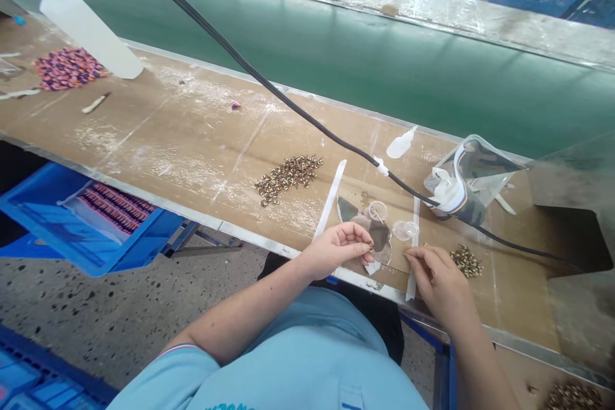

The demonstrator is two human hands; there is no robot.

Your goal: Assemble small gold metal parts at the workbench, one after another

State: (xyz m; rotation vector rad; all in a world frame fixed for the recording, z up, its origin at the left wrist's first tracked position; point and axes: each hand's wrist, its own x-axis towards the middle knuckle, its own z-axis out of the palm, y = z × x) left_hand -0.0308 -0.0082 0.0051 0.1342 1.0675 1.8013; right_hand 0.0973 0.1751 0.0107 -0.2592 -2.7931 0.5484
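My left hand is closed in a pinch on a small gold-and-dark piece, over the bench's front edge. To its right my right hand has thumb and forefinger pressed together; what sits at their tips is too small to name. Just beyond the left hand lies a stained cloth scrap with a small clear cup holding a thin stick. Another clear cup or lid stands beside it. A heap of small gold-and-dark pieces lies farther left, and a smaller pile is by my right hand.
A black cable runs across the bench. A clear bag with white tissue stands at right. At far left are a white bottle and a heap of pink-purple pieces. Below sits a blue crate. A green belt runs behind.
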